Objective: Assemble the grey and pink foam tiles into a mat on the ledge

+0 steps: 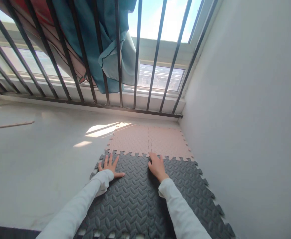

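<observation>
My left hand [110,165] rests with fingers spread on the left dark grey foam floor tile [127,199], near its far left corner. My right hand [157,166] has its fingers bent down and closed at the far inner corner of the right dark grey foam floor tile [185,186], by the seam between the two dark tiles. Its fingertips are partly hidden. Two pink foam floor tiles, the left one [131,141] and the right one [169,141], lie beyond, along the dark tiles' toothed far edge.
A white wall [254,116] rises close on the right. Black railing bars [157,56] stand beyond the pink tiles, with a teal cloth [90,43] hanging behind them before the windows. On the pale floor [48,166] at left lies a thin stick [11,125].
</observation>
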A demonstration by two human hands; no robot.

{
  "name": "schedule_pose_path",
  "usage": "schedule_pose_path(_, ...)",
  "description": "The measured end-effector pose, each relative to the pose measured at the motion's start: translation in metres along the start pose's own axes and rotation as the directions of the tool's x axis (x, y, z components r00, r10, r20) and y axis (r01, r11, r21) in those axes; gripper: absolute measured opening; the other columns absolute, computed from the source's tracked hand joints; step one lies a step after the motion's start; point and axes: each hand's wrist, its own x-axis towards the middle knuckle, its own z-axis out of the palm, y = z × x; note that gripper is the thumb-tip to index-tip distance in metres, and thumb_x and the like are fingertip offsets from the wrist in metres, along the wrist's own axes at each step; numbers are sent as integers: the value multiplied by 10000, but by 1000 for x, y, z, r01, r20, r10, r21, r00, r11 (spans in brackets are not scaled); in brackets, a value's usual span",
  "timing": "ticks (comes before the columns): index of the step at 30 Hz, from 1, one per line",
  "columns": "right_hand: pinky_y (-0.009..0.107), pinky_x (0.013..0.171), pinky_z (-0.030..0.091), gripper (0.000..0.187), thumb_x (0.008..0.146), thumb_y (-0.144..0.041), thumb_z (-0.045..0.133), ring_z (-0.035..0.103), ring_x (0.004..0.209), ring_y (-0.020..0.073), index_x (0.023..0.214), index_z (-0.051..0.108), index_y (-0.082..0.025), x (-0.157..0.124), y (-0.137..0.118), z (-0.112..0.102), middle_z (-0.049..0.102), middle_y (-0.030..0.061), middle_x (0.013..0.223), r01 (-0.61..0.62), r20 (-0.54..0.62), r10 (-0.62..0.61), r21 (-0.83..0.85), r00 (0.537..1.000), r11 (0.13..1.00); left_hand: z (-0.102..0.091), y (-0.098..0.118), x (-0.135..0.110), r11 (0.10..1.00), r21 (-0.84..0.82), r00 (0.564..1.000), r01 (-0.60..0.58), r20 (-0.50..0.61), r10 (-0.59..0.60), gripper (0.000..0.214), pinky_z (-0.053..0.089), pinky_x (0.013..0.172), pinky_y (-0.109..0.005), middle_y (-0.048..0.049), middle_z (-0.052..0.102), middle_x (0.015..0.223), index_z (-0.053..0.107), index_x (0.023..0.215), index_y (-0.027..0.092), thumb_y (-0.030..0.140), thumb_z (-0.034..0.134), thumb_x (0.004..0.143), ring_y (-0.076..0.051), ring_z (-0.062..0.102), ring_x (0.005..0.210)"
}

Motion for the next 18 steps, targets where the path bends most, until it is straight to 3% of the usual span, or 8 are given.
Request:
schedule_pose_path(3, 477, 1034, 52, 524, 837, -345, 276, 222, 1280, 214, 1310, 335, -126, -21, 8, 8, 303, 124, 1383, -131, -40, 129, -47, 991, 990, 1, 0, 1, 1000, 9, 1000, -3, -8, 3, 1026, 30, 994, -593, -34, -93, 1464, 67, 1356, 324, 759, 435, 503, -321, -96, 1319)
schedule_pose_path(6, 505, 1026, 24, 579, 846, -432, 263, 190, 1290, 230, 1325, 302, -109, -25, 9, 5, 253, 134, 1403, -99, -30, 98, -59, 995, 993, 0, 0, 1, 1000, 12, 1000, 5, -16, -5, 1019, 37, 1002, -579, -33, -81, 1466, 71, 1357, 325, 755, 439, 509, -313, -86, 1322)
schedule_pose_path(12, 508, 1019, 76, 457, 863, -402, 273, 376, 1187, 223, 1186, 482, -156, -12, 19, -16, 478, 133, 1254, -12, 43, 14, -36, 999, 999, -2, 1, -3, 1000, 16, 1000, 14, -19, -13, 991, 59, 1012, -556, -18, -65, 1469, 91, 1355, 337, 743, 443, 522, -293, -67, 1328)
schedule_pose_path(14, 486, 1022, 114, 448, 861, -379, 285, 346, 1212, 206, 1220, 449, -166, -15, 30, -16, 431, 117, 1302, -1, 56, 1, -11, 998, 1000, -1, 1, -2, 1000, 17, 999, 16, -29, -16, 989, 65, 1009, -558, -19, -54, 1470, 103, 1354, 336, 739, 449, 519, -299, -55, 1329)
schedule_pose_path(18, 482, 1030, 103, 486, 854, -356, 298, 260, 1266, 196, 1294, 354, -158, -25, 51, -9, 335, 106, 1370, -93, -5, 93, -27, 996, 995, 2, 0, 1, 1000, 15, 999, 14, -47, -13, 994, 66, 999, -572, -24, -36, 1470, 131, 1352, 332, 739, 455, 505, -315, -50, 1326)
